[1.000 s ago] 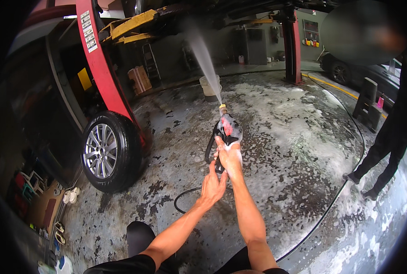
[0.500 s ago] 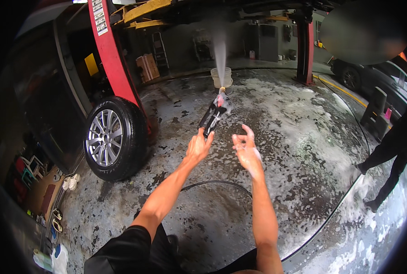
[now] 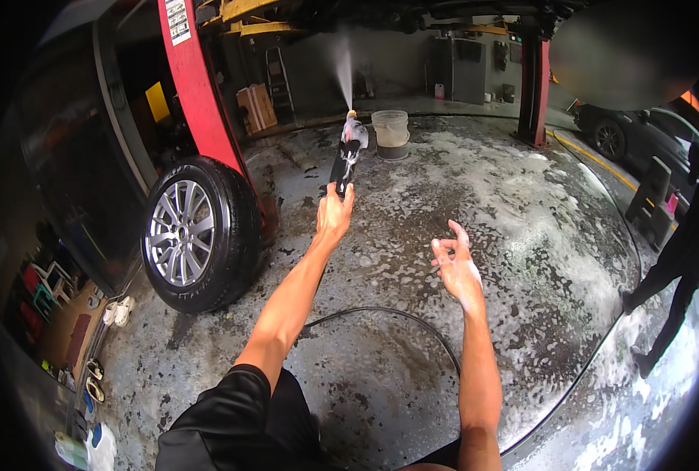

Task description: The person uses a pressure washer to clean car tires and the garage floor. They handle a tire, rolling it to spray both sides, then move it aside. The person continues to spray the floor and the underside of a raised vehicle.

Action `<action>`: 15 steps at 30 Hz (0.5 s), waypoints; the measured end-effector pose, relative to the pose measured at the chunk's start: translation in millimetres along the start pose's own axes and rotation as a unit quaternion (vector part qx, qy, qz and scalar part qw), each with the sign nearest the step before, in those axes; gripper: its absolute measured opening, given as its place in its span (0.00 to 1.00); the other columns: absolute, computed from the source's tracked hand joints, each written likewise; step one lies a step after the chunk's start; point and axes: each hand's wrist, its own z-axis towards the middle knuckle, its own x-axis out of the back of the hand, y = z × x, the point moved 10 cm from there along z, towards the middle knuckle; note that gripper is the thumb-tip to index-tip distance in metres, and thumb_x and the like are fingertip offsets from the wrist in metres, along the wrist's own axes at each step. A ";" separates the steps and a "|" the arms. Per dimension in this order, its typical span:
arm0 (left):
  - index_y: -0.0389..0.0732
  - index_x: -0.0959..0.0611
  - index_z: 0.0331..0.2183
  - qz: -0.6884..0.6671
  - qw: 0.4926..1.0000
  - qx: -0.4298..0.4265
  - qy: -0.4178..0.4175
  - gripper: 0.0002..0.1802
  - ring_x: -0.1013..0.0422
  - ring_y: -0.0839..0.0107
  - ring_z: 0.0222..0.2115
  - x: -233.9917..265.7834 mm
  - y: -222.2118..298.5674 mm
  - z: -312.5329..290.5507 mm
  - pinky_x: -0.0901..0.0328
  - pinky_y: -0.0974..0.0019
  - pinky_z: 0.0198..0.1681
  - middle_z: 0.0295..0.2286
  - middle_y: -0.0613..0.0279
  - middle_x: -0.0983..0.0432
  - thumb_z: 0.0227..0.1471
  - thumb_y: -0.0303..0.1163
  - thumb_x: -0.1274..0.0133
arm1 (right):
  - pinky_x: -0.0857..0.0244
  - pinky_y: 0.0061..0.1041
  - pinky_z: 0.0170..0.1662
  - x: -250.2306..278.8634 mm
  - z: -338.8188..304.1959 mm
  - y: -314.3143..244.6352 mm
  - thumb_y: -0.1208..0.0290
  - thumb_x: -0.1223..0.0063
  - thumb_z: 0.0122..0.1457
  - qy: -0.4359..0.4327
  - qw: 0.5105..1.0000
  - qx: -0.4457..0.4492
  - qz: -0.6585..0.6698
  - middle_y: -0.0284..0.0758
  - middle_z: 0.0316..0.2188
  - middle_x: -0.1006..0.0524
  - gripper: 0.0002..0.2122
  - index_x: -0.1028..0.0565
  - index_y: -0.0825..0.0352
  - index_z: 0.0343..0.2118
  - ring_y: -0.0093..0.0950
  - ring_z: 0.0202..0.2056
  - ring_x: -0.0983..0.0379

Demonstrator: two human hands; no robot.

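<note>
My left hand (image 3: 334, 216) is wrapped round the grip of a black spray gun (image 3: 347, 157), its arm stretched forward. Foam clings to the gun's body, and white spray (image 3: 345, 74) shoots up from its brass-coloured tip toward the raised underside above. Off to the right, my right hand (image 3: 457, 267) hangs in the air with nothing in it; its fingers are apart and slightly curled, with suds on the wrist. A translucent bucket (image 3: 391, 129) with a dark lower part stands on the floor just beyond and right of the gun.
A wheel with a silver rim (image 3: 181, 233) leans by the red lift post (image 3: 200, 86) at left. Another red post (image 3: 532, 94) stands far right. A black hose (image 3: 577, 385) crosses the foamy, wet floor (image 3: 412, 353). A person in dark trousers (image 3: 671, 290) stands at right, near a dark car (image 3: 640, 129).
My left hand has swung the spray gun left and farther up, away from in front of the bucket. My right hand has moved right and slightly down, so the hands are wider apart.
</note>
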 end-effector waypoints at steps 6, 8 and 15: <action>0.31 0.30 0.53 -0.041 0.998 -0.013 -0.039 0.38 0.24 0.42 0.31 -6.3 7.0 10.5 0.33 0.47 0.36 0.26 0.40 0.22 0.59 0.58 0.57 | 0.32 0.25 0.32 -14.3 0.9 5.5 0.59 0.49 0.65 -0.021 1.000 -0.011 -0.019 0.35 0.38 0.26 0.30 0.48 0.62 0.65 0.23 0.29 0.27; 0.31 0.29 0.53 -0.048 0.998 -0.013 -0.041 0.39 0.24 0.42 0.31 -7.0 12.2 8.6 0.33 0.47 0.35 0.25 0.40 0.22 0.59 0.59 0.57 | 0.32 0.24 0.31 -15.0 0.4 5.1 0.59 0.49 0.65 -0.027 0.999 -0.010 -0.026 0.35 0.40 0.26 0.30 0.49 0.61 0.65 0.22 0.30 0.27; 0.34 0.24 0.43 -0.095 0.993 -0.055 -0.039 0.31 0.27 0.57 0.21 15.9 38.0 0.8 0.36 0.55 0.27 0.17 0.51 0.28 0.61 0.56 0.58 | 0.32 0.25 0.34 -13.1 -3.3 -4.6 0.60 0.49 0.65 -0.035 0.998 0.000 -0.050 0.35 0.39 0.26 0.30 0.48 0.61 0.65 0.23 0.30 0.27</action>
